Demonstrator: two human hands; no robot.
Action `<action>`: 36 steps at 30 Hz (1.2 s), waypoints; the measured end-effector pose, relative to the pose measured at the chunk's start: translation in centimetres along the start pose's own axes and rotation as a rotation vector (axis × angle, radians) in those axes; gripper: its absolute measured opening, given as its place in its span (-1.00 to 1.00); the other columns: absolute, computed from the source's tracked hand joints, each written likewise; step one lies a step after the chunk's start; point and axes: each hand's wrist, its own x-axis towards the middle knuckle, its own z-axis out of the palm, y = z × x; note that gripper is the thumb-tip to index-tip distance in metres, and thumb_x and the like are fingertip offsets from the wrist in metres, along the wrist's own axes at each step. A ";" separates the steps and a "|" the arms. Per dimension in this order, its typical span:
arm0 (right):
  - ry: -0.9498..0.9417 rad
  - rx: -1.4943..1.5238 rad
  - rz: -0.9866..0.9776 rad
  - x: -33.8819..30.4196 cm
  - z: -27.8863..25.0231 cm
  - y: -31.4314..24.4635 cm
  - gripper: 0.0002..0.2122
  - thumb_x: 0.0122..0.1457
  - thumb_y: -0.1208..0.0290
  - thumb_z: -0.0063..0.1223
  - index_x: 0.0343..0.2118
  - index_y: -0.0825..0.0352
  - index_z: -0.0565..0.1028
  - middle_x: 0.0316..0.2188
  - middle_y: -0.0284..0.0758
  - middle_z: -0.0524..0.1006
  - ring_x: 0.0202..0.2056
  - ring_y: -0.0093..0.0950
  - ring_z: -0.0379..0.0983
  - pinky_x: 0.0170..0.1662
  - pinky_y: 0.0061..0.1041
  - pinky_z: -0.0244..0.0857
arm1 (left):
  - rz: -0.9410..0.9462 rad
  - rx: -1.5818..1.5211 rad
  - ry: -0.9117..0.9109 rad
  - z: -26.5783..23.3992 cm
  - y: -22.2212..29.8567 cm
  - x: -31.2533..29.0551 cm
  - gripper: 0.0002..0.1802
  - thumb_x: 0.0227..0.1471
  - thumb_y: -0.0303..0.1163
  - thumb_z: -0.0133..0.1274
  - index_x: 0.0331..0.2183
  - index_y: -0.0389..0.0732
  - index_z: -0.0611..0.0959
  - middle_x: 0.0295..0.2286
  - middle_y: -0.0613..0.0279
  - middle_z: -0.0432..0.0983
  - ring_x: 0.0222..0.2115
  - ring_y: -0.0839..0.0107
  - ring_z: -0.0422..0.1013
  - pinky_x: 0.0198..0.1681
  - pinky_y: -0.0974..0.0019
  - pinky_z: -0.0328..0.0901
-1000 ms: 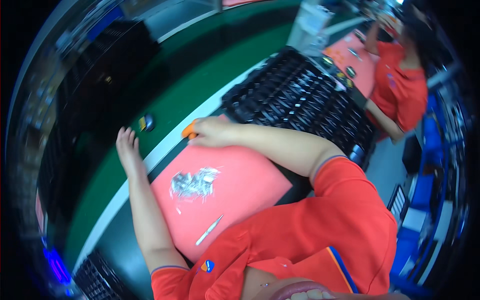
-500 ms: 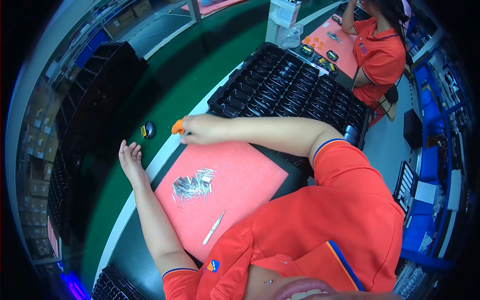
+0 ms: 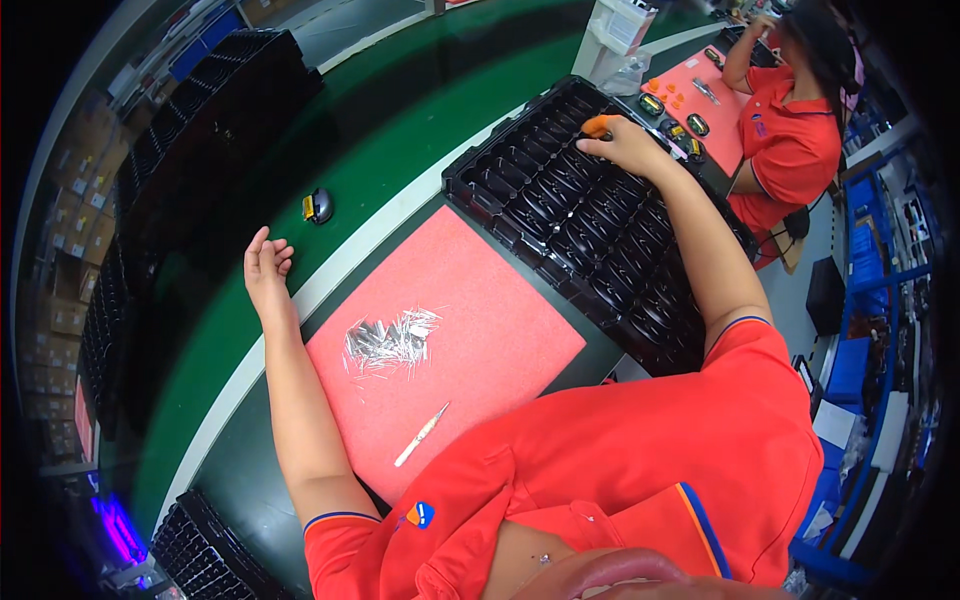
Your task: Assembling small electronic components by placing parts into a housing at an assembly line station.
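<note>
My right hand [image 3: 630,145] reaches over the far corner of a large black compartment tray [image 3: 560,210] and grips a small orange part [image 3: 597,124]. My left hand [image 3: 266,265] rests open, palm up, on the green belt [image 3: 400,120], holding nothing. A small black-and-yellow part [image 3: 318,206] lies on the belt just beyond it. Between my arms lies a red mat [image 3: 490,320] with a heap of small silver metal pins [image 3: 388,340] and a thin white tool [image 3: 421,435].
Stacks of black trays [image 3: 200,110] stand beyond the belt at left, and another black tray [image 3: 205,545] sits at the lower left. A co-worker in an orange shirt [image 3: 790,130] sits at the far right by a second red mat [image 3: 690,95] with small parts. A white container [image 3: 622,35] stands behind.
My right hand has moved with the orange part from the near edge of the belt rightward to the far corner of the black tray. My left hand has stayed put.
</note>
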 end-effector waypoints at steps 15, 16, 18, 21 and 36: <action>0.159 -0.151 0.035 -2.2 0.1 -2.4 -0.55 -0.04 0.18 0.21 -0.14 0.40 0.46 -0.22 -0.09 0.53 -0.22 -0.28 0.49 -0.12 -0.40 0.30 | 0.020 -0.017 -0.006 0.2 0.2 -0.8 -0.68 0.18 -0.30 -0.08 -0.06 -0.20 0.50 -0.39 0.38 0.47 -0.37 0.62 0.38 -0.27 0.57 0.25; 0.154 -0.150 0.026 -2.5 0.3 -3.4 -0.55 -0.04 0.18 0.21 -0.14 0.40 0.46 -0.22 -0.09 0.53 -0.22 -0.28 0.49 -0.12 -0.40 0.30 | 0.047 -0.024 -0.042 0.5 0.5 -1.0 -0.68 0.18 -0.29 -0.08 -0.07 -0.20 0.50 -0.40 0.37 0.47 -0.37 0.62 0.38 -0.27 0.57 0.25; 0.208 -0.089 0.005 -3.0 0.5 -8.9 -0.53 -0.04 0.19 0.22 -0.12 0.39 0.43 -0.28 -0.11 0.53 -0.33 -0.31 0.49 -0.22 -0.40 0.31 | 0.081 -0.026 -0.088 0.4 0.7 -1.8 -0.67 0.18 -0.27 -0.09 -0.07 -0.22 0.50 -0.40 0.34 0.46 -0.38 0.61 0.38 -0.26 0.56 0.25; 0.187 -0.059 -0.223 -4.1 2.5 -15.9 -0.54 -0.05 0.26 0.23 -0.09 0.33 0.39 -0.48 -0.22 0.44 -0.49 -0.41 0.41 -0.39 -0.47 0.28 | 0.115 0.010 -0.183 1.2 1.2 -3.1 -0.67 0.17 -0.26 -0.10 -0.10 -0.23 0.52 -0.45 0.33 0.46 -0.44 0.60 0.37 -0.32 0.54 0.24; 0.005 0.246 -0.648 -2.8 16.3 -26.5 -0.51 -0.06 0.48 0.23 -0.02 0.32 0.32 -0.25 -0.18 0.37 -0.42 -0.39 0.41 -0.34 -0.46 0.33 | 0.007 -0.051 -0.478 0.8 1.8 -5.3 -0.67 0.15 -0.43 -0.10 -0.03 -0.23 0.45 -0.53 0.35 0.42 -0.53 0.65 0.34 -0.39 0.56 0.25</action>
